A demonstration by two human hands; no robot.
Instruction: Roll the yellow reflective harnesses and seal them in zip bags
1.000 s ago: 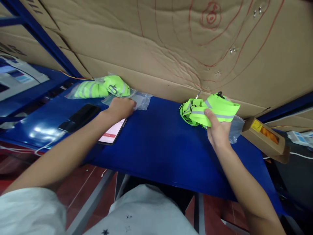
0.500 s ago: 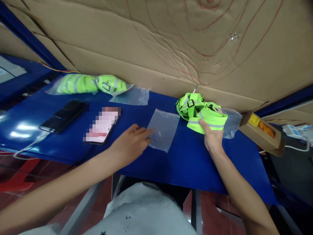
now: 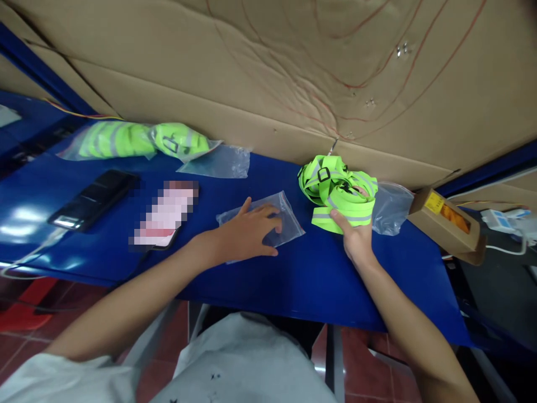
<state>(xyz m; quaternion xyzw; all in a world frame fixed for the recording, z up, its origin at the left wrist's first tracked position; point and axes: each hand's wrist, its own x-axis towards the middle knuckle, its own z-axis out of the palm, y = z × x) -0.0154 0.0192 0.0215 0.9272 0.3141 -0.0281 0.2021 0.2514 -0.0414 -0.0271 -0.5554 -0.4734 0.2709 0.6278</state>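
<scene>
My left hand [image 3: 247, 232] lies over a clear plastic zip bag [image 3: 287, 219] on the blue table, its fingers spread apart. The bag is turned at a slant, its zip edge towards the right, and part of it is hidden under the hand. My right hand [image 3: 356, 235] grips a bundle of bright green reflective straps [image 3: 335, 187] with black buckles, thumb on top of one folded strap. Just right of the bundle lies another clear bag [image 3: 392, 208], partly behind it.
Bagged green straps [image 3: 121, 140] and a flat clear bag [image 3: 222, 162] lie along the cardboard wall [image 3: 188, 95]. A black phone [image 3: 94, 198] with a cable and a lit phone [image 3: 168, 215] are at left. A cardboard box [image 3: 447, 226] stands at right.
My left hand has moved right and spread over the zip bag, which has turned and shifted left. My right hand still holds the strap bundle.
</scene>
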